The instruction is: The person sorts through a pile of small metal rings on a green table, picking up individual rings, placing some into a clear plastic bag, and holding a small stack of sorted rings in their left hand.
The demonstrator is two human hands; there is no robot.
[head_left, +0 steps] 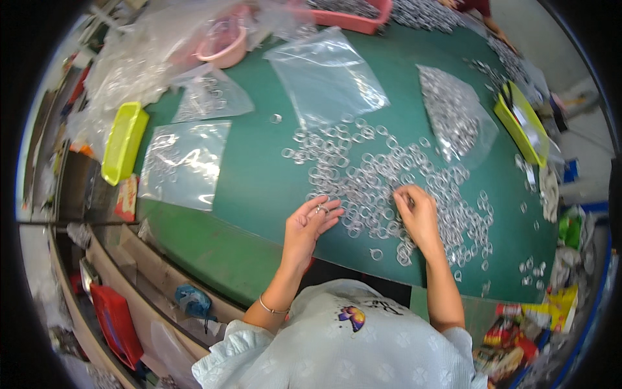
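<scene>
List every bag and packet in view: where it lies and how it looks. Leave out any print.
Clear bag: top centre of the green table, nearly empty.
Clear bag: right of centre, packed with silver rings.
Clear bag: left table edge, flat, few rings.
Clear bag: above that one, crumpled.
Colourful packets: lower right, red and yellow.
Red packet: beside the yellow tray.

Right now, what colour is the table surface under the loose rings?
Dark green table surface, clearest in the head view.
</scene>
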